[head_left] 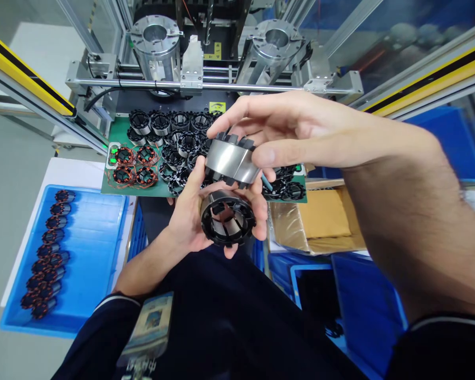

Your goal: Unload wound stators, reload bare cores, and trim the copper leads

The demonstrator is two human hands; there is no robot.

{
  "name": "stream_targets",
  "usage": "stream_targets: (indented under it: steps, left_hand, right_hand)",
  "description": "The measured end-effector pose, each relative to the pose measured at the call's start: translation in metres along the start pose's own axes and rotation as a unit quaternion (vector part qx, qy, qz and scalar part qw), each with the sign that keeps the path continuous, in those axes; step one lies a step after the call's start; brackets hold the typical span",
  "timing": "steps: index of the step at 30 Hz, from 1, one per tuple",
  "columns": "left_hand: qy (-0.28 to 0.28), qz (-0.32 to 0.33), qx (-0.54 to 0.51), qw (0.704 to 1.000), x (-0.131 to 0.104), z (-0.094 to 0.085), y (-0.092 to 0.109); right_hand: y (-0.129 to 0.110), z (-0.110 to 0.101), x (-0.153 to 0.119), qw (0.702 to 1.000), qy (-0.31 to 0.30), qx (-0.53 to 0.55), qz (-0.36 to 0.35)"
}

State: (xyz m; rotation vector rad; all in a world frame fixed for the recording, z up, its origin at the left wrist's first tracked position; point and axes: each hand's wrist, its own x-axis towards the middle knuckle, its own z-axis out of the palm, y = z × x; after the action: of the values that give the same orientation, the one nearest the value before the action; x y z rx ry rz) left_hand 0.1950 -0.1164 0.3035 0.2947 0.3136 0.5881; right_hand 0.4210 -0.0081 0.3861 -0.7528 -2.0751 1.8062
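From where I stand, both of the worker's hands are occupied, drawn together in front of the chest. The right hand [301, 124] pinches the upper ring [230, 158], thumb on the near side of its smooth metal band, fingers curling over the top and far side. Just below that pinch, the left hand [186, 215] cradles the lower ring [228, 228], palm to one side and fingers wrapped around the other. The left thumb sticks up right beside the upper ring; whether it presses on it, I can't tell.

What matters is how the two rings sit to each other. The upper one lies directly above the lower, very close, perhaps touching at the black teeth. Their axes don't match: the upper ring shows its side, its hole running roughly up and down with a slight lean, while the lower ring is tipped so its mouth faces the worker. Each ring has its own hand already on it, so neither hand is the farther one.

Beyond the grip, black rings [189, 142] crowd a green board [111, 184], with four copper-wound rings [146, 154] on the left. Down and left of the grip sits a blue tray [97, 232].
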Motion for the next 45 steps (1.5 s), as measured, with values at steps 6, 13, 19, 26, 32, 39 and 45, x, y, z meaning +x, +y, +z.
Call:
stream_targets:
  steps: [6, 13, 19, 26, 32, 39, 45]
  left_hand:
    - [0.016, 0.006, -0.005, 1.000, 0.000, 0.001, 0.001]
    - [0.061, 0.029, -0.010, 0.998, 0.001, 0.009, 0.002]
    - [0.082, 0.001, -0.057, 0.995, 0.009, 0.010, 0.013]
    - [0.130, 0.047, -0.083, 0.987, 0.007, 0.004, 0.021]
    - [0.248, 0.194, -0.062, 0.947, -0.008, -0.001, 0.008]
    - [0.283, 0.174, -0.082, 0.940, -0.022, -0.023, 0.016]
    - [0.290, 0.206, -0.062, 0.933, -0.026, -0.021, 0.013]
  right_hand:
    - [0.008, -0.006, 0.007, 1.000, -0.028, 0.009, 0.002]
    - [0.036, -0.026, 0.017, 0.996, -0.072, 0.056, 0.010]
    - [0.050, -0.029, 0.027, 0.993, -0.067, 0.094, 0.012]
    - [0.028, -0.073, 0.034, 0.998, 0.020, -0.035, 0.054]
    - [0.025, -0.192, 0.044, 0.849, 0.342, -0.395, 0.085]
    - [0.078, -0.277, 0.070, 0.810, 0.354, -0.445, 0.145]
    - [0.079, -0.292, 0.069, 0.835, 0.269, -0.442, 0.187]
